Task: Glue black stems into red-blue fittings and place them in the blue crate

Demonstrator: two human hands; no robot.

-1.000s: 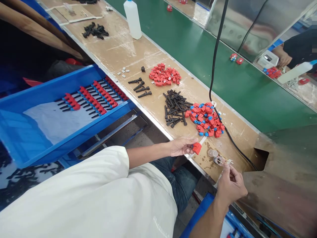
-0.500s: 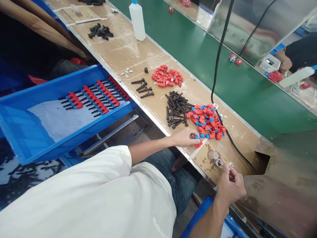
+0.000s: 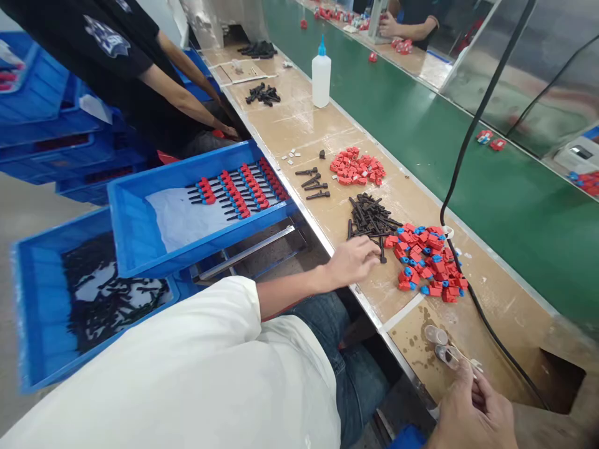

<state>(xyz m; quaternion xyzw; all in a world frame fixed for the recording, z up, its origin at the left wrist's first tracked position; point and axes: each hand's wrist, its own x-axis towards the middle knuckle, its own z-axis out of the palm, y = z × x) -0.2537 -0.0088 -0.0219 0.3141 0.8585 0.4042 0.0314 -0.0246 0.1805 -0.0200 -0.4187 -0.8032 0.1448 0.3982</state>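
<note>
- Left hand stretched over the table, fingers loosely curled, tips touching the near edge of the pile of black pins; grip on a pin impossible to tell.
- Right hand at the near right corner, fingers pinched on a thin white stick, tip at a small clear cup.
- Heap of red and blue caps just right of the pins.
- Blue tray of finished pieces to the left.
</note>
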